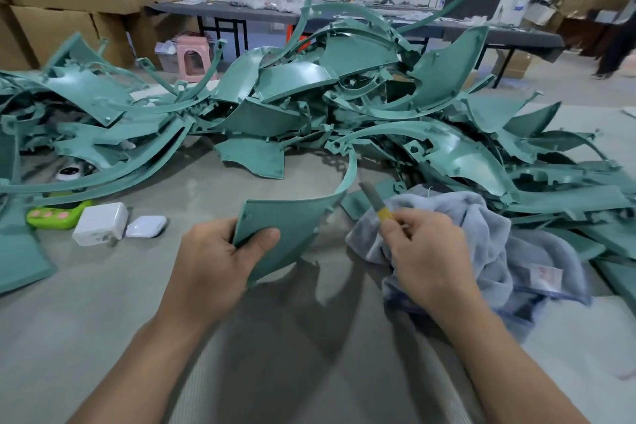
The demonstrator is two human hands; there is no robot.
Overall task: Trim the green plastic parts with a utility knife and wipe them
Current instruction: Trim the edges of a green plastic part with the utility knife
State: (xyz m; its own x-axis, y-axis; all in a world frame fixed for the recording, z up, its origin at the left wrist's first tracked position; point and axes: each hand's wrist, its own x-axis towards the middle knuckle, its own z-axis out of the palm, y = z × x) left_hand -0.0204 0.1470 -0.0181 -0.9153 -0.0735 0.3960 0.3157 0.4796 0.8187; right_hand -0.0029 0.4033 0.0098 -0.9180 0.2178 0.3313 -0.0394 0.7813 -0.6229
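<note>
- Head view: left grip (220, 251) clamps curved green plastic panel's (296, 220) near corner, steadying its edge.
- Right grip (425, 251) pinches yellow-handled utility knife (375, 200), poised over grey towel (481, 237).

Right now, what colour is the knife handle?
Yellow; the head view shows the knife handle in the right hand.

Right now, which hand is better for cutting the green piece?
The right hand, probably. It pinches the utility knife, blade pointing up beside the edge of the green part. The left hand grips that part by its lower corner, so it is busy holding it steady.
</note>
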